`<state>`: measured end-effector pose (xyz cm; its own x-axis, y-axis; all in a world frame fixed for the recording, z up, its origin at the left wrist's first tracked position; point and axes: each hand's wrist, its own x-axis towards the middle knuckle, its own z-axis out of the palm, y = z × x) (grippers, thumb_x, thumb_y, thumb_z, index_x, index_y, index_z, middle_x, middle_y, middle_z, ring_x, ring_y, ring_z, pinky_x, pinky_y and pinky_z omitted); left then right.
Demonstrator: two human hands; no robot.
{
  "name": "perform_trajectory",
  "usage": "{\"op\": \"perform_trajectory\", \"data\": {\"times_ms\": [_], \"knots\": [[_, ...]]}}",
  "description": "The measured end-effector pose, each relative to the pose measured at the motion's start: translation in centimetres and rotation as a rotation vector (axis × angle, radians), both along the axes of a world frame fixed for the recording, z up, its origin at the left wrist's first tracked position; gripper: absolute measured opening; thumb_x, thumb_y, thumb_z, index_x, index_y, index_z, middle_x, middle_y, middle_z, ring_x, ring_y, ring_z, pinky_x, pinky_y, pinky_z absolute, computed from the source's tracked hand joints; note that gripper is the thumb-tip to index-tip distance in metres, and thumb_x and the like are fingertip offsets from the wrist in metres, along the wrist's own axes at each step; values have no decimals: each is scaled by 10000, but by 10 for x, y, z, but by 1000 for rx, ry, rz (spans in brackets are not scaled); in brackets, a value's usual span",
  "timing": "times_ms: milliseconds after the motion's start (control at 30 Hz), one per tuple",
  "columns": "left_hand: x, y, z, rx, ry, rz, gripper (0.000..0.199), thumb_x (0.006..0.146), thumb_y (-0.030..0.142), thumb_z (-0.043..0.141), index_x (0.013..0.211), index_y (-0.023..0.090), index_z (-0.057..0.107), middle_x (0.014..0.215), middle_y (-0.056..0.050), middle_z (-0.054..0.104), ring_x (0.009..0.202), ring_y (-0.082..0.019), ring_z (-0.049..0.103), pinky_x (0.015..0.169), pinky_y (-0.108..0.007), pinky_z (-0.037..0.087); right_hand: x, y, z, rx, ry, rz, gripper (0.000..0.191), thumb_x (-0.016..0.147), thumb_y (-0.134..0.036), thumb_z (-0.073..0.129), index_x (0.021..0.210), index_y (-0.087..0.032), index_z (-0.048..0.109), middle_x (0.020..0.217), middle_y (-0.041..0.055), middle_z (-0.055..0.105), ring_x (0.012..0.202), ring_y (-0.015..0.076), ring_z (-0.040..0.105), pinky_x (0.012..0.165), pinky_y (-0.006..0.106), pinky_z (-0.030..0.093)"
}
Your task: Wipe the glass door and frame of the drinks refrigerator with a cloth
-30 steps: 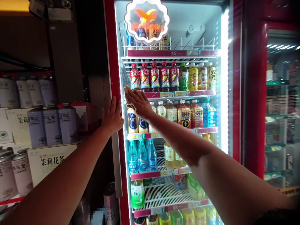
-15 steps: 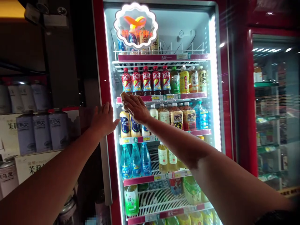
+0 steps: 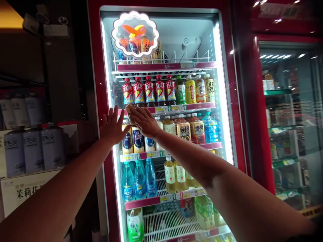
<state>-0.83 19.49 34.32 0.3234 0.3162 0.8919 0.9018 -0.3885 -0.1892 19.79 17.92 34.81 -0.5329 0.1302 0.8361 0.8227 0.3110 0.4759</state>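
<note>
My right hand presses a light brown cloth flat against the glass door of a lit drinks fridge. Only the cloth's edge shows past the fingertips; the rest is under the palm. Close by on the left, my left hand is open with fingers spread, at the door's left edge by the bright light strip. Behind the glass, red-capped tea bottles stand just above the right hand, and dark blue-labelled bottles just below it.
A glowing scalloped sign is at the door's upper left. Stacked purple canisters stand left of the fridge on white boxes. At the right is a second red-framed fridge.
My view has shifted, so the fridge sits lower and further left. My left hand has come nearer my right hand, over the light strip. The cloth stays against the glass under my right hand.
</note>
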Motion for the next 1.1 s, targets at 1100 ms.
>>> {"op": "perform_trajectory", "data": {"times_ms": [1100], "knots": [[1, 18, -8, -25, -44, -54, 1062, 864, 868, 108, 1669, 175, 98, 1759, -128, -60, 1619, -384, -74, 1261, -612, -78, 118, -25, -1, -48, 30, -13, 564, 1065, -352, 366, 1626, -325, 312, 1688, -23, 388, 1595, 241, 282, 1346, 563, 110]]}}
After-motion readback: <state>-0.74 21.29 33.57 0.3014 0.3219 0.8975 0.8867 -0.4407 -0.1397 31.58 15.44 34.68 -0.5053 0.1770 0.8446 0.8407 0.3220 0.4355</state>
